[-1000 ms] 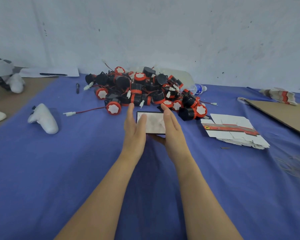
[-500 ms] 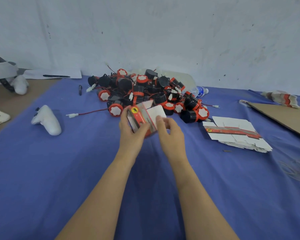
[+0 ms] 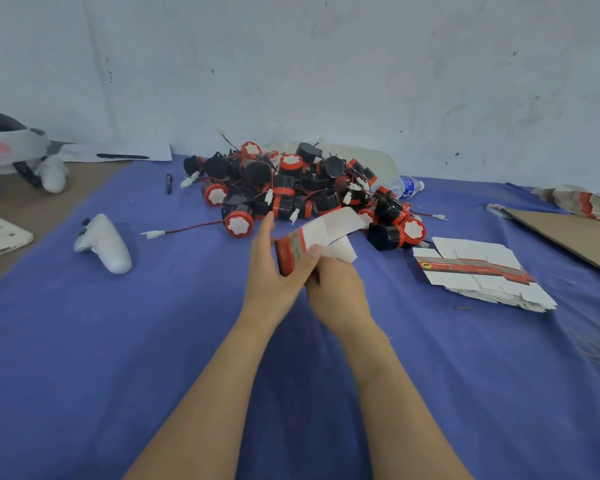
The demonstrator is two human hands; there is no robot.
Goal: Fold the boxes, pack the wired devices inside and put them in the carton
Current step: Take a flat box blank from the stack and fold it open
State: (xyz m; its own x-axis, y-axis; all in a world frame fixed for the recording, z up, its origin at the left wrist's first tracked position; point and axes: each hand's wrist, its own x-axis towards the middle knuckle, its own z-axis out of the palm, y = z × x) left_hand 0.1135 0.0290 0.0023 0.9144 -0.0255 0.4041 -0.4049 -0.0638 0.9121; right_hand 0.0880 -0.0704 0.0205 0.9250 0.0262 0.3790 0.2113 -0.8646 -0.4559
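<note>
Both hands hold a half-folded box (image 3: 321, 233) just above the blue cloth (image 3: 118, 341), before the pile of wired devices (image 3: 302, 192). The left hand (image 3: 274, 271) clamps its red end, thumb on top. The right hand (image 3: 340, 289) curls round its underside.

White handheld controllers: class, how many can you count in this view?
2. One controller lies on the blue cloth; the other controller sits farther back, on bare tabletop beside the headset. The device pile could hide more.
</note>
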